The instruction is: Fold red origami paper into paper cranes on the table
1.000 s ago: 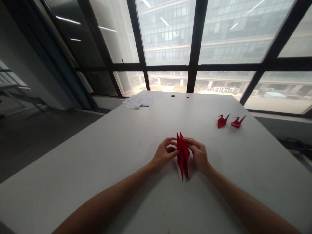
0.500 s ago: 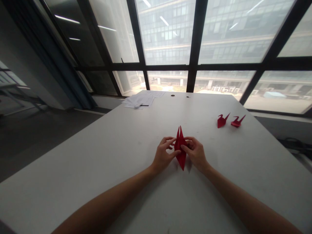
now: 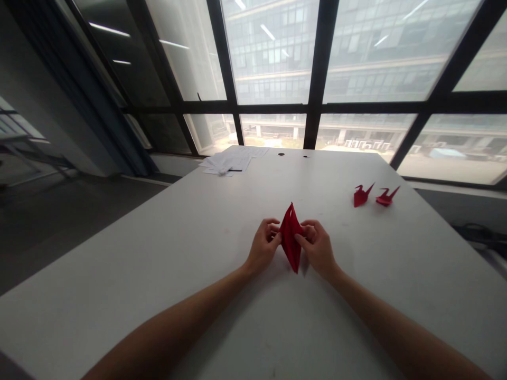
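A partly folded piece of red origami paper (image 3: 291, 240) stands between my hands above the white table, a diamond shape with one point up and one point down. My left hand (image 3: 266, 241) pinches its left edge between thumb and fingers. On the opposite edge my right hand (image 3: 317, 245) grips it, the thumb lying on the near face. The fingertips behind the paper are partly hidden. Farther off to the right sit two finished red paper cranes, one (image 3: 361, 196) beside the other (image 3: 386, 197).
The white table (image 3: 178, 253) reaches to the tall windows. Loose white papers (image 3: 227, 161) lie at its far left, with a dark strip among them. A round dark hole (image 3: 281, 154) and a small dark item (image 3: 306, 156) are near the far edge.
The two upper points of the red paper, apart before, now meet near the tip. My left thumb has drawn back from the middle of the paper to its left edge.
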Demonstrator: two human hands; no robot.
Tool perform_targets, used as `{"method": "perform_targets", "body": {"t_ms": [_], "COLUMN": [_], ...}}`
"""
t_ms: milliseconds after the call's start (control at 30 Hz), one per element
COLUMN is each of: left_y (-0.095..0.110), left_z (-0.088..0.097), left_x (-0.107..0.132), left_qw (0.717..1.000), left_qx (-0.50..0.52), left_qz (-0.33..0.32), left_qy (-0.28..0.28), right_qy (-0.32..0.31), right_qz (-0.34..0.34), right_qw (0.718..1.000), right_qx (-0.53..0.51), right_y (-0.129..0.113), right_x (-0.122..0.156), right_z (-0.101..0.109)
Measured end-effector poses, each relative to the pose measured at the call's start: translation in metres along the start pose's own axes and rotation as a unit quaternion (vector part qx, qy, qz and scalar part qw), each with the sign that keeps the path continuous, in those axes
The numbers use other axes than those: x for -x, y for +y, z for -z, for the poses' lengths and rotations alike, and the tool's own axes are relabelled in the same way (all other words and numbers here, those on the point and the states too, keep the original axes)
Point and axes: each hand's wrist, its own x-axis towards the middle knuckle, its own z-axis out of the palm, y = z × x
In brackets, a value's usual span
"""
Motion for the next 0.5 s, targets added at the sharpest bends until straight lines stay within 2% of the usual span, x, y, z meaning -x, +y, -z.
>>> {"method": "perform_targets", "body": {"t_ms": [100, 200, 333, 500], "left_y": [-0.0003, 0.0013, 0.0025, 0.0047], "left_z": [-0.0006, -0.0004, 0.0011, 0.0009], "left_x": [-0.0009, -0.0023, -0.0043, -0.0038], "left_qw": [1.000, 0.999, 0.998, 0.998], "left_qx": [-0.021, -0.050, 0.011, 0.028], "left_qz": [-0.007, 0.015, 0.060, 0.045], "left_qy": [-0.002, 0.005, -0.011, -0.018], "right_qy": [-0.003, -0.043, -0.081, -0.072], "right_qz": [0.017, 0.032, 0.041, 0.023], "right_qw": [0.998, 0.994, 0.989, 0.988], "right_qx": [0.055, 0.100, 0.115, 0.132], "right_y": [-0.0011, -0.0034, -0.0070, -0.0078], "right_x": [0.0021, 0.0046, 0.0059, 0.0045], "right_z": [-0.0005, -0.0010, -0.0016, -0.0019]}}
